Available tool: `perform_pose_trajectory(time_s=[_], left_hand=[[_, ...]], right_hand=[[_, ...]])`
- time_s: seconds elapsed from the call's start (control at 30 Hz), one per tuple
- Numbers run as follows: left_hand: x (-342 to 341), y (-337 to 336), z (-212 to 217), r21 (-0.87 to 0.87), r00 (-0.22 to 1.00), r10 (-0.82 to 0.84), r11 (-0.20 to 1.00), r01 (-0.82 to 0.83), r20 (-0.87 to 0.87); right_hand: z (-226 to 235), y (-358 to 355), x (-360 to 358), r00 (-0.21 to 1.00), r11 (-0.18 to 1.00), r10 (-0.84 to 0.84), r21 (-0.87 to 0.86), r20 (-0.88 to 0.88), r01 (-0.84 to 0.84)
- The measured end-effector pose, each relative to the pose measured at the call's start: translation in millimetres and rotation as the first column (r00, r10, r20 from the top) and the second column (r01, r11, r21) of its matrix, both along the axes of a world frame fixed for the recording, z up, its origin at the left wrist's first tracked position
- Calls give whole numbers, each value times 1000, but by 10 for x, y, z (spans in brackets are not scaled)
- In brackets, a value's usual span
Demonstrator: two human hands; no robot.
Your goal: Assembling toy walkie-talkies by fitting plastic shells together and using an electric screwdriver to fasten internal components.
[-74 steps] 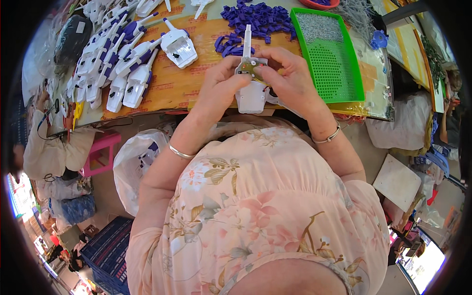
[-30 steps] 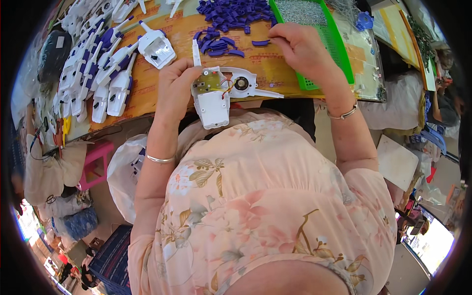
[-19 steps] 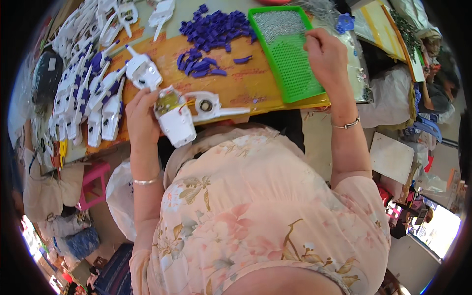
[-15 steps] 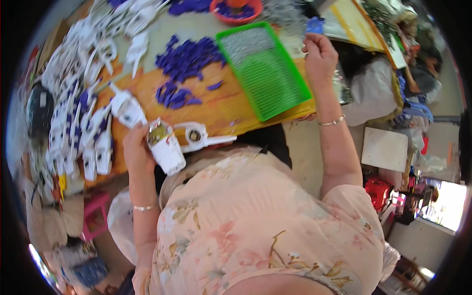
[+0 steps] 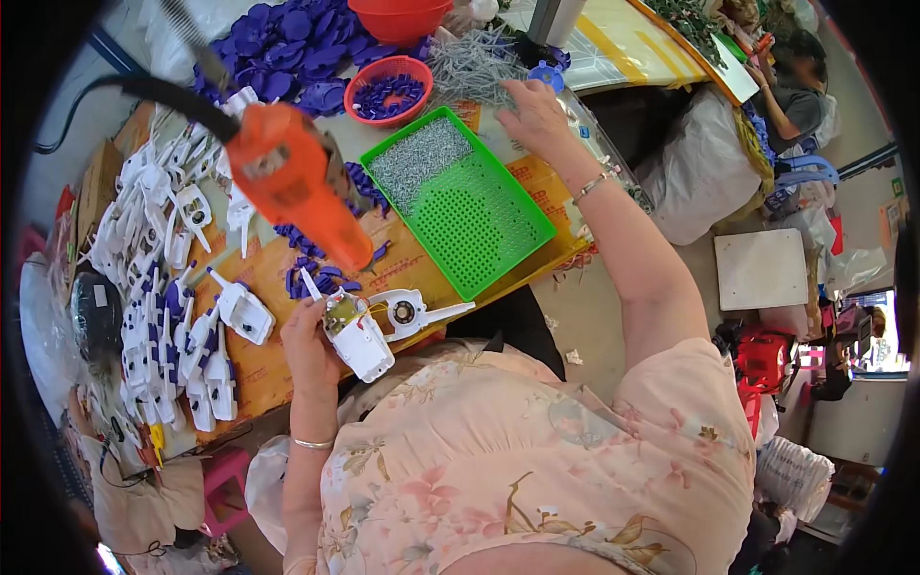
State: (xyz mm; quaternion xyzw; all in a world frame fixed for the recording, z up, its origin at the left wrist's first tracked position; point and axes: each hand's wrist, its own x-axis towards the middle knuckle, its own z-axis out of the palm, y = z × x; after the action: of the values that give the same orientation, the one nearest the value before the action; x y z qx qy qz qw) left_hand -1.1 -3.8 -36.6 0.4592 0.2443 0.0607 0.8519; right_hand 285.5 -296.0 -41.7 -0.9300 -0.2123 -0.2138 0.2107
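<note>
The white plastic shell (image 5: pixel 359 337) is sitting in the person's left hand (image 5: pixel 309 337), fingers closed around its near side, held just above the near edge of the desk (image 5: pixel 259 369) and tilted so its open face is showing. Judging from that open face, it is lying only half built: a small yellowish part and some wiring are resting inside it, no cover is closing it, and its matching half (image 5: pixel 414 310), white with a round dark wheel in the middle and a thin pointed tail, is lying on the desk just right of the shell, so joining and fastening are looking like the work left. The right hand (image 5: pixel 533 113) is stretching far beyond the shell, fingers spread and curved down over a loose heap of thin grey metal pins (image 5: pixel 474 65); whether it is pinching any I cannot tell. Between that hand and the shell a bright green tray (image 5: pixel 458 199) is lying, flat, rectangular and dotted with a grid of holes, with fine grey screws piled in its far corner. Left of the shell, rows of smooth white pieces with blue inserts (image 5: pixel 182 335) are lying side by side, looking further along. Beyond the shell an orange power screwdriver (image 5: pixel 297 187) is hanging on a dark cable, and past it glossy blue plastic parts (image 5: pixel 287 43) are spreading beside a round red basket (image 5: pixel 388 88).
</note>
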Motion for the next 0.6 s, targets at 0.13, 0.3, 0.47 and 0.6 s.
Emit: perform_pose_trajectory(time_s=[0.13,0.3,0.47,0.6], left_hand=[[-27,27,-62,14,999,32,999,-32,5],[-16,-27,30,18,999,29,999,-29,39],[-47,1,-32,44,998,44,998,-45,40],[-35,-32,3,24,998,38,999,-39,55]], right_hand=[[35,52,10,999,994,16,-106,-37,-20],[-80,-35,32,977,978,41,-191,-211,-83],[-23,-93,-55,986,984,40,-165,-161,-67],[72,-217,-5,978,957,193,236,-79,-170]])
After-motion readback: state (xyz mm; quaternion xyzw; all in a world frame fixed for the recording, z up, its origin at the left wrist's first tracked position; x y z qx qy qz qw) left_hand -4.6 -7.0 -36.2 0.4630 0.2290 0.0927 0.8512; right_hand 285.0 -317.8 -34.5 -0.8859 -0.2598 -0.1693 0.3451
